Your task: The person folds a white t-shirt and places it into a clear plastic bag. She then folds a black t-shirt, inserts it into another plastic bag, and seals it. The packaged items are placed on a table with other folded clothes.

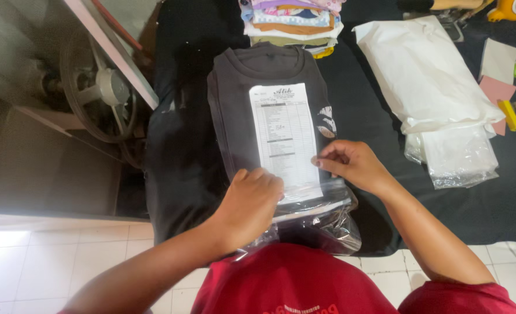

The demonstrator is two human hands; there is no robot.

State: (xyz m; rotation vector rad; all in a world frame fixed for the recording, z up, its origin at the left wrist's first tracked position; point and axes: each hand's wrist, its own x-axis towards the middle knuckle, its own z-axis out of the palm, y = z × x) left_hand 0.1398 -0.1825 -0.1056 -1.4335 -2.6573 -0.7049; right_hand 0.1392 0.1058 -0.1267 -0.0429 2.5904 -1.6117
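Observation:
A folded dark grey shirt (235, 99) lies on the black table (182, 145), with a white printed paper sheet (284, 136) on top of it. Its near end sits inside a clear plastic bag (328, 224) at the table's front edge. My left hand (251, 203) is closed around the bag's opening at the shirt's lower left. My right hand (351, 164) pinches the right edge of the paper sheet between thumb and fingers.
A stack of folded colourful clothes (293, 23) lies beyond the shirt. White and clear plastic bags (438, 99) are piled on the right, next to paper pieces and a yellow tape dispenser (511, 113). A machine wheel (98, 87) stands left of the table.

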